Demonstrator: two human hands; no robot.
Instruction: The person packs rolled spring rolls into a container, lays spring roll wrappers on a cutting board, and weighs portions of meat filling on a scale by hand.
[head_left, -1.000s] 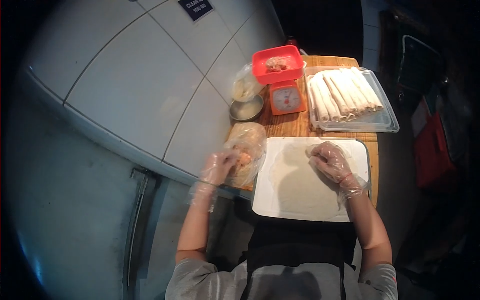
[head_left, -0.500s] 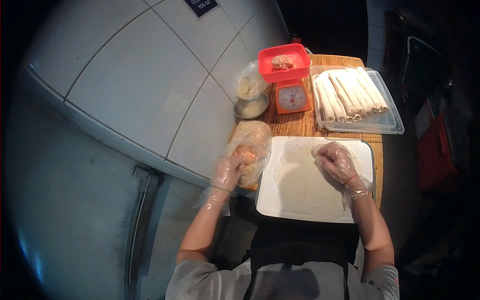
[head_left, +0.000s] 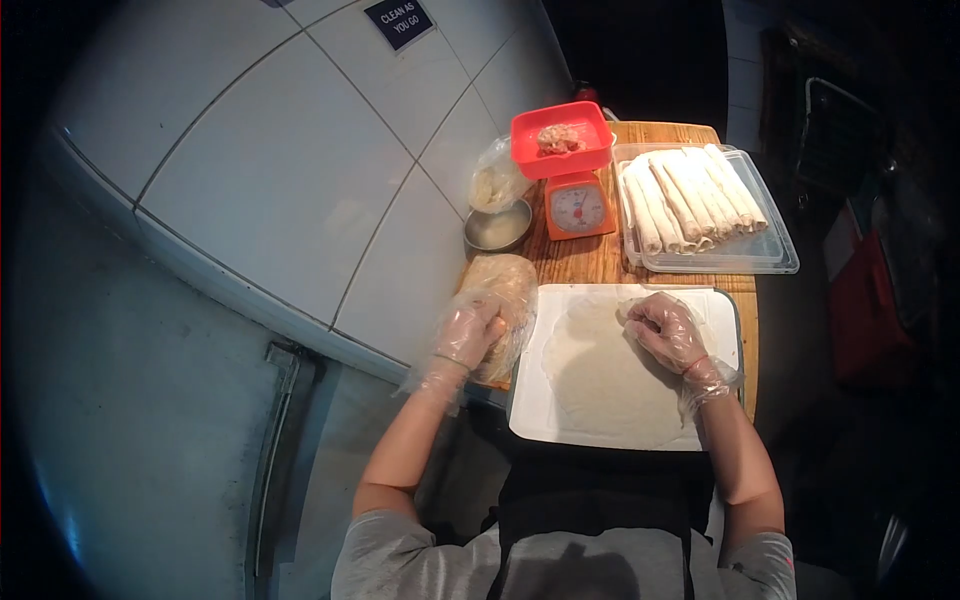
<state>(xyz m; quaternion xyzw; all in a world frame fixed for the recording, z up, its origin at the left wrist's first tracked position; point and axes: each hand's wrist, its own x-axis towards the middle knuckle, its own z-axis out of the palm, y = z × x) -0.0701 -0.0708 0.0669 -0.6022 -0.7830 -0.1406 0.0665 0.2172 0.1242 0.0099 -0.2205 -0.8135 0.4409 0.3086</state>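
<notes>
My left hand (head_left: 470, 330), in a clear plastic glove, reaches into the opening of a plastic bag of pinkish filling (head_left: 508, 275); its fingers are curled, and what they hold, if anything, is hidden. My right hand (head_left: 667, 330), also gloved, is closed over the upper right of a thin, pale round wrapper (head_left: 620, 390). What is inside its fingers cannot be made out. The wrapper lies flat on a white board (head_left: 530, 400) in front of me.
Behind the board, an orange scale (head_left: 578, 207) carries a red tray (head_left: 520, 155) with some filling. A metal bowl (head_left: 498, 228) and a plastic bag (head_left: 492, 185) stand near the tiled wall. Several white rolls (head_left: 690, 200) lie on a clear plastic lid (head_left: 780, 250).
My left hand has moved right and up, further over the filling in the bag. My right hand has stayed nearly in place above the wrapper.
</notes>
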